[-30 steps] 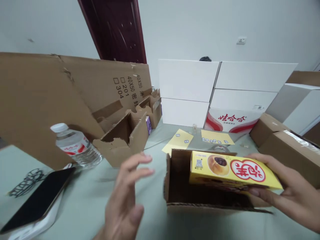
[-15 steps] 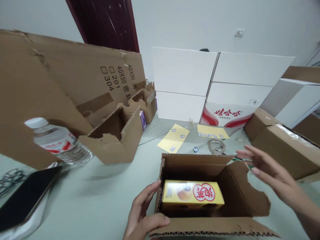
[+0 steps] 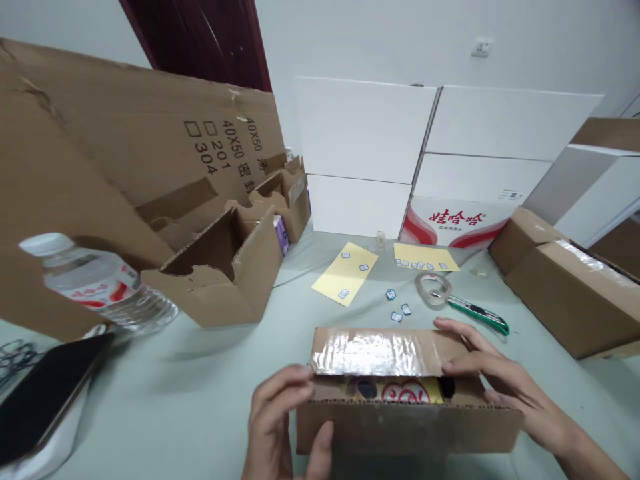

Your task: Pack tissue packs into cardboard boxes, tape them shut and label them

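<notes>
A brown cardboard box lies low in front of me. Its taped back panel leans inward over the opening. Through the narrow gap shows a yellow carton with red lettering; most of it is hidden. My left hand grips the box's left end, fingers at the top edge and thumb against the front wall. At the other end, my right hand is closed over the right corner, its fingertips on the taped panel. Beyond the box lie a green utility knife and a roll of clear tape.
Two open cardboard boxes stand left of centre, the nearer one beside a water bottle. A black phone lies at far left. Yellow sheets and small labels are behind. Another box sits at right.
The box's opening has narrowed, with the taped panel now leaning over the yellow carton. My right hand has come in from the right onto the box. More small labels and the whole knife now show.
</notes>
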